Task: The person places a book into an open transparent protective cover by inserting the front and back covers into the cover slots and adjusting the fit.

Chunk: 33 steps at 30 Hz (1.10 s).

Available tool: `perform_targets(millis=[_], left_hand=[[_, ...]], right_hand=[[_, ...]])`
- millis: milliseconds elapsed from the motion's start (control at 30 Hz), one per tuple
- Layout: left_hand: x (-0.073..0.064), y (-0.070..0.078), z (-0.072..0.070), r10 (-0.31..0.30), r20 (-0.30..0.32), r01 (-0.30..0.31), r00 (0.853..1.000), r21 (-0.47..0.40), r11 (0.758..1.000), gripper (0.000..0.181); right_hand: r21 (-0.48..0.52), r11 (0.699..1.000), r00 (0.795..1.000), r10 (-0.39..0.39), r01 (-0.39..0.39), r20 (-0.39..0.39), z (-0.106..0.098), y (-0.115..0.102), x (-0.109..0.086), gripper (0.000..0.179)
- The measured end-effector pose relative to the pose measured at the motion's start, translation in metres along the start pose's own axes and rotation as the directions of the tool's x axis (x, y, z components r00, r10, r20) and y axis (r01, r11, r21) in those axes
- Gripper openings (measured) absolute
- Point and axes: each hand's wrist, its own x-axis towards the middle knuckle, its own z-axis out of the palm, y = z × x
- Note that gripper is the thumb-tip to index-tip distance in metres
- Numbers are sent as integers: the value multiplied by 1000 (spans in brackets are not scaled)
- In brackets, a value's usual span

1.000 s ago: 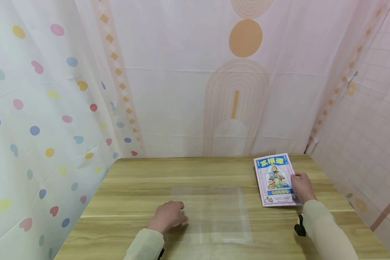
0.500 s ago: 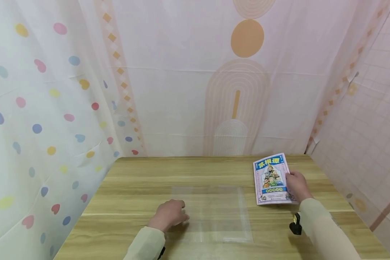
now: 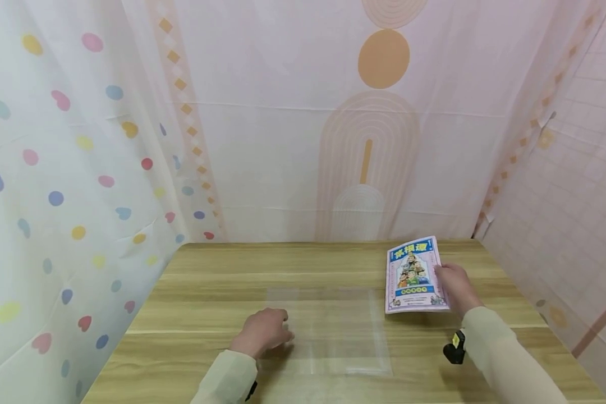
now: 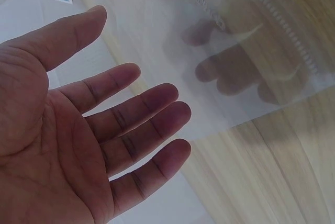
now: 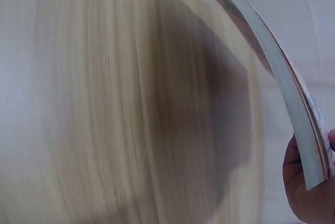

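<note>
Pale wood grain is running across the table (image 3: 222, 264) that is filling the lower part of the head view. Nearest, a black mount (image 3: 251, 391) is partly showing under the left sleeve (image 3: 226, 379), and a second mount (image 3: 454, 348) is hanging by the right sleeve (image 3: 505, 356). Past the cuffs, clear plastic (image 3: 335, 328) is lying flat on the table, taking up the space between the hands. Farther out, to the right, the book (image 3: 414, 275) is being held above the table, its cover tilting toward the person and its pages bending in the right wrist view. Patterned curtains (image 3: 262, 151) are hanging behind and at both sides.

Closer in, the left hand (image 3: 262, 332) is poising at the plastic's left side, palm down, thumb spreading away from loosely extended fingers and gripping nothing; whether it is touching the plastic cannot be told. Reaching farther, the right hand (image 3: 458, 287) is pinching the book's right edge, digits pressing on both faces, forearm slanting in from the lower right.
</note>
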Motion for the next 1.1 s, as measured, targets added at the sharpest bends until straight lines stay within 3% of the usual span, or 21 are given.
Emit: perform_targets(millis=[467, 767, 1100], left_hand=[[0, 1, 1, 14, -13, -14, 1000, 6, 1000, 39], [-1, 4, 2, 20, -23, -20, 1000, 9, 1000, 43], [-2, 5, 4, 18, -12, -18, 1000, 15, 1000, 49]], right_hand=[[39, 999, 1000, -22, 21, 22, 27, -13, -26, 57], [38, 995, 996, -92, 92, 4, 46, -16, -45, 55], [48, 992, 993, -116, 115, 12, 79, -10, -65, 46]])
